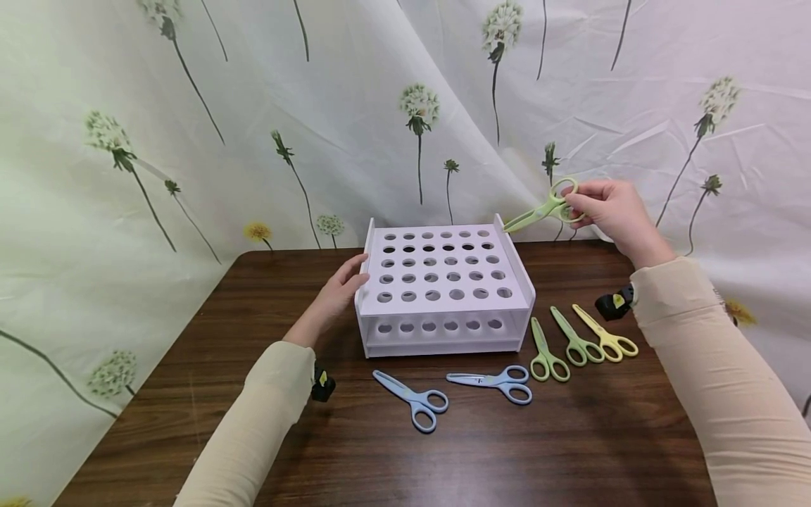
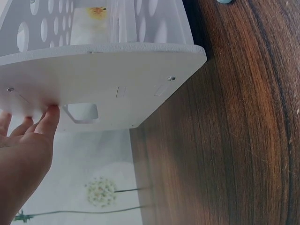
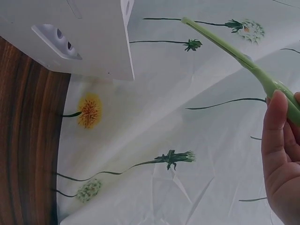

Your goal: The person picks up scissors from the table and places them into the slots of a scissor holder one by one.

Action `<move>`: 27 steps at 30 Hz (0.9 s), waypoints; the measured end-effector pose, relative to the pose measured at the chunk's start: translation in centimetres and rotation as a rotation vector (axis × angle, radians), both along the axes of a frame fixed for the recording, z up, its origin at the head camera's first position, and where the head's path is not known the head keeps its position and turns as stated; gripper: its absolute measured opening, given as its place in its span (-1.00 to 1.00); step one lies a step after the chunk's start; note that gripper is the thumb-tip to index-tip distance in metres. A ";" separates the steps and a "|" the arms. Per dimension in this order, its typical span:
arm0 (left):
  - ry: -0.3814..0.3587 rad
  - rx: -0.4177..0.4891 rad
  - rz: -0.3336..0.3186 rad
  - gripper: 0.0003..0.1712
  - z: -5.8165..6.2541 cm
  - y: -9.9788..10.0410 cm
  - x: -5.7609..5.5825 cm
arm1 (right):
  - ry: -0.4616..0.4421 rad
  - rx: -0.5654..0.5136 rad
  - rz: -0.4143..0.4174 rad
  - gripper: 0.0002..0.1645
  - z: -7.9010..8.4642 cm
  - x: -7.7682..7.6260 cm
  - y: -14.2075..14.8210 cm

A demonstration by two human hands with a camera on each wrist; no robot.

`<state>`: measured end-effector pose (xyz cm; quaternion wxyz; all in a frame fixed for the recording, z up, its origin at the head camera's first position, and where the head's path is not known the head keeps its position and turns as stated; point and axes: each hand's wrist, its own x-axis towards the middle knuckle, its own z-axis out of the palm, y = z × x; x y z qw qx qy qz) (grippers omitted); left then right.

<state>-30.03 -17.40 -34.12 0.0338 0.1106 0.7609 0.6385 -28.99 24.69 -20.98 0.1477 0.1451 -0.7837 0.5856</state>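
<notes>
- upper right of the head view: my right hand (image 1: 610, 208) pinches green scissors (image 1: 543, 212) by the handle, i'd guess leaving the blades (image 3: 219, 43) free.
- centre: my left hand's (image 1: 334, 294) loosely spread fingers (image 2: 48, 120) rest against the white rack (image 1: 441, 270), likely steadying it.

- head view's lit pretty brightly, backdrop cloth (image 1: 355, 91) tinted greenish at frame left, pinkish at right
- soft glare is picked up by the tabletop (image 1: 469, 461) up front
- both wrist shots are rendered dimmer, greyer
- tabletop edge gets bowed in right wrist view
</notes>
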 end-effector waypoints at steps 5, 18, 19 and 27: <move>-0.005 -0.016 0.003 -0.41 -0.1 0.0 -0.1 | -0.007 -0.008 0.014 -0.74 -0.1 0.0 -0.1; -0.033 -0.026 0.000 -0.42 1.8 0.7 1.6 | -0.009 0.020 0.028 -0.73 -0.4 0.1 -0.3; -0.034 -0.018 0.001 -0.42 1.6 0.6 1.4 | -0.011 0.021 0.029 -0.74 -0.4 0.1 -0.3; -0.018 -0.017 0.012 -0.41 -0.2 0.0 -0.2 | -0.012 0.035 0.038 -0.83 -0.6 0.0 -0.4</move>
